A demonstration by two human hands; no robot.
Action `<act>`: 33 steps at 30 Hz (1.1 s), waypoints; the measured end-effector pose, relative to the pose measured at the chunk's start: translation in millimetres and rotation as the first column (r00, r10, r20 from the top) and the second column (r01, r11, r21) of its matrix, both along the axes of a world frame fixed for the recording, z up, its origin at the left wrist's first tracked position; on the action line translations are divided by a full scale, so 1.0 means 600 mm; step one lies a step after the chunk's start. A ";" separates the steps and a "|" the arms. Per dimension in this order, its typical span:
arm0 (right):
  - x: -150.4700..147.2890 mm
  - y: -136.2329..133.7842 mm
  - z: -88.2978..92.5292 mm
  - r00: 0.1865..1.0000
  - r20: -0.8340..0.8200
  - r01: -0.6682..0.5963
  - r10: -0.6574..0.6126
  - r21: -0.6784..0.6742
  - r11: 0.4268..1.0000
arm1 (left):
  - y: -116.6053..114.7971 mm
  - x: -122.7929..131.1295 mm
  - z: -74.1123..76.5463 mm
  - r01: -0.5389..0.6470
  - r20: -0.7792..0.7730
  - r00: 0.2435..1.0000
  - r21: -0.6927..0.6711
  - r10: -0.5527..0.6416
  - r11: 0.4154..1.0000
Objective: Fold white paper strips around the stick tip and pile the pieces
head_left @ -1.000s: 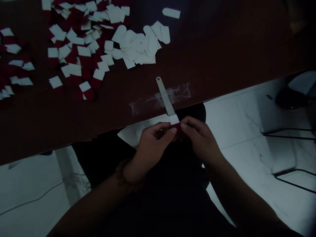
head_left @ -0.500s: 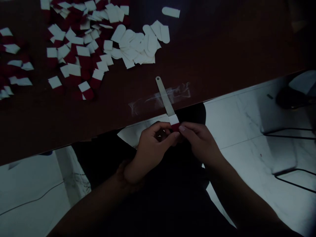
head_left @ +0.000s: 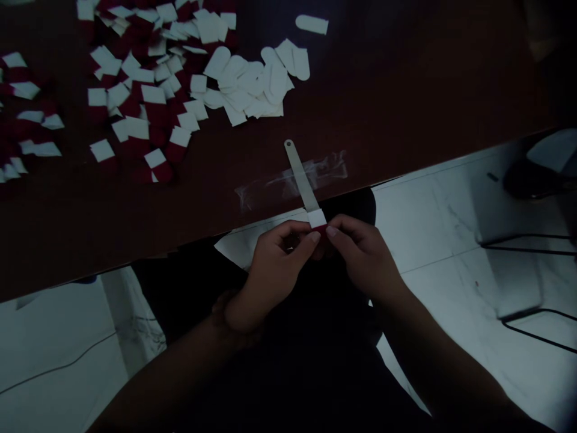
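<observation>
Head view, left hand [head_left: 274,270] and right hand [head_left: 365,258]: open or closed?

Closed in, not spread. They meet at a red-and-white piece [head_left: 317,220], pinching it from either side, though shadow hides exactly how the fingers grip.

Where's that piece?

Just past the counter [head_left: 406,84] edge, at the near end of a metal strip [head_left: 301,180] that sticks out over the edge. Its white part sits on the strip's end, and its red part lies lower, partly behind the fingers.

What's nearby?

Clear tape [head_left: 324,171] crosses the strip on the counter. Farther off lie a heap of white pieces [head_left: 252,81] and many more red-and-white pieces [head_left: 153,108].
</observation>
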State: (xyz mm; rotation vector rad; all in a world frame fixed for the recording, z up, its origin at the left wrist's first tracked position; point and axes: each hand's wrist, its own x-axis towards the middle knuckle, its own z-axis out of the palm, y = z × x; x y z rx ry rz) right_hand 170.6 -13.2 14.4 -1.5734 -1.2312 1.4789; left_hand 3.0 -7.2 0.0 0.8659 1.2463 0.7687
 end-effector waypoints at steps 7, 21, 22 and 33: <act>0.000 0.001 0.000 1.000 0.020 -0.022 0.022 0.011 1.000 | 0.001 -0.001 0.003 0.009 0.009 1.000 0.019 -0.009 1.000; 0.031 -0.097 -0.021 0.910 0.057 -0.406 0.411 -0.077 0.910 | -0.058 -0.034 0.021 0.379 -0.172 0.913 0.016 -0.371 0.925; 0.040 -0.111 -0.031 0.892 0.027 -0.444 0.450 -0.118 0.888 | -0.065 -0.047 0.030 0.429 -0.217 0.887 0.056 -0.408 0.902; 0.033 -0.091 -0.070 0.961 0.268 0.005 0.074 -0.281 0.960 | 0.038 -0.276 0.086 0.091 -0.787 0.370 0.560 0.494 0.824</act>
